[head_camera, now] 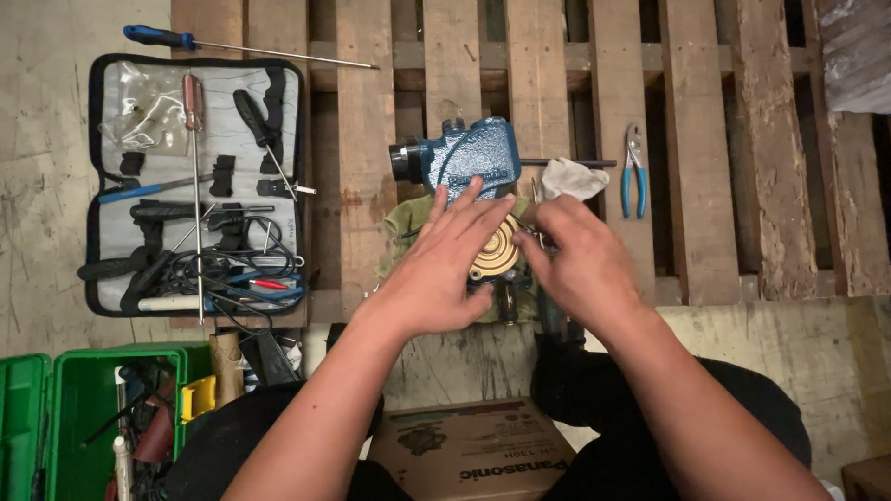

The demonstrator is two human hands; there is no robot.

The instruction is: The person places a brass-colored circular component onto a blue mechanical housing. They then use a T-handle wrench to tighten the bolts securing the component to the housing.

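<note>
brass disc (495, 249) sits on the blue pump body (469, 158) on the wooden pallet (367, 139). my left hand (444, 269) lies flat beside it, fingers spread, holding nothing; my right hand (580, 264) curls at the disc's edge, grip hidden. i'd steady the body first.

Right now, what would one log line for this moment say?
left hand: on brass disc | right hand: at disc's edge | blue pump: on pallet | pliers: right | tool case: left
</note>
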